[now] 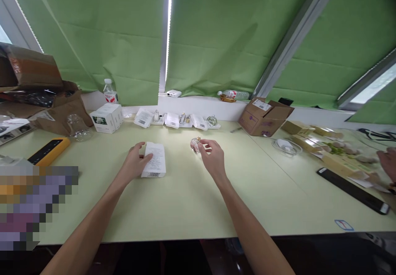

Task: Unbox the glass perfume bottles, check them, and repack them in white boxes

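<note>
My left hand [135, 162] grips a white printed carton [157, 158] by its left side, thumb lying over the top face. The carton lies on the pale green table [185, 209], its barcode end towards me. To the right, the fingertips of my right hand [214, 158] pinch a small glass perfume bottle [194, 144] with a gold-coloured top. Whether the bottle touches the table I cannot tell. Behind both hands, several small bottles, among them a round glass bottle [211, 121], stand beside white cartons [172, 120] in a row.
A brown cardboard box [262, 117] stands at the back right, near a coiled white cable [286, 147]. At the left are a yellow power strip [49, 151], a clear glass vessel [77, 128] and a white box [107, 118]. Another person's hand [388, 161] shows at the right edge.
</note>
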`<state>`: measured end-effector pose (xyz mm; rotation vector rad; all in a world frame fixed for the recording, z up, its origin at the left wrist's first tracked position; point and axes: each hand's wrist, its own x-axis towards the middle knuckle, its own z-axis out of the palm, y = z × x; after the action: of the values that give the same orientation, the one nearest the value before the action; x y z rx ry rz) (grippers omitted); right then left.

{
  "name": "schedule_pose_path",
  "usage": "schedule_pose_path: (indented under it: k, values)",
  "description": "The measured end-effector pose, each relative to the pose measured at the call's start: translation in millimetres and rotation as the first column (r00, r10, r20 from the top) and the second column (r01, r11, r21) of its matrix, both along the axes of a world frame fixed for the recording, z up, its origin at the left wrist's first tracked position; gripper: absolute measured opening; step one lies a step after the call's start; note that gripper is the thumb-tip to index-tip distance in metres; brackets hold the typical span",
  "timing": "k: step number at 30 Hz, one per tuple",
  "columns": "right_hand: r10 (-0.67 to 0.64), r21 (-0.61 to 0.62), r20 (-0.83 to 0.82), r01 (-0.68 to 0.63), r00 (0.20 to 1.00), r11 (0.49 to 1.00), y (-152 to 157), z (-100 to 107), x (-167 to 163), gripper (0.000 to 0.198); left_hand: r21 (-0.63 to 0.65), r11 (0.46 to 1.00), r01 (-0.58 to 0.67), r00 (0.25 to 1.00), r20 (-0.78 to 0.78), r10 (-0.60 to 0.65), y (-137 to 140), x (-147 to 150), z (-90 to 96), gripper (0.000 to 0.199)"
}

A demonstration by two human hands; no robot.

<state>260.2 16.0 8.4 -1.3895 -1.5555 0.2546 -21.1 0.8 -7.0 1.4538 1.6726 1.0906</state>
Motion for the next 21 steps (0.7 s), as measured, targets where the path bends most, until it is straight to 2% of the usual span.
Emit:
schedule_pose_path:
  k: [2,6,10,14,21]
  values:
    - [-0.049,-0.039,0.022,0.049,0.999,0.998,8,-6,9,0.046,0.020,0.999,-0.025,1.000,-0.007,0.026,4,-5,-4.9,0.063]
    - [-0.025,-0.148,0.156,0.048,0.987,0.988,21,-22,16,0.054,0.035,0.998,-0.051,0.998,-0.041,0.053,10,-13,-11.1,0.060]
    - [-0.068,-0.108,0.252,0.098,0.965,0.989,28,-34,13,0.048,0.031,0.997,-0.064,0.996,-0.057,0.065,14,-19,-12.1,0.061]
    - [-0.092,-0.087,0.276,0.120,0.957,0.989,32,-37,12,0.040,0.019,0.995,-0.093,0.988,-0.124,0.095,15,-21,-9.9,0.057]
    - [0.005,-0.111,0.219,0.019,0.976,0.994,26,-35,2,0.036,0.038,0.993,-0.112,0.991,-0.071,0.114,20,-25,-14.0,0.055]
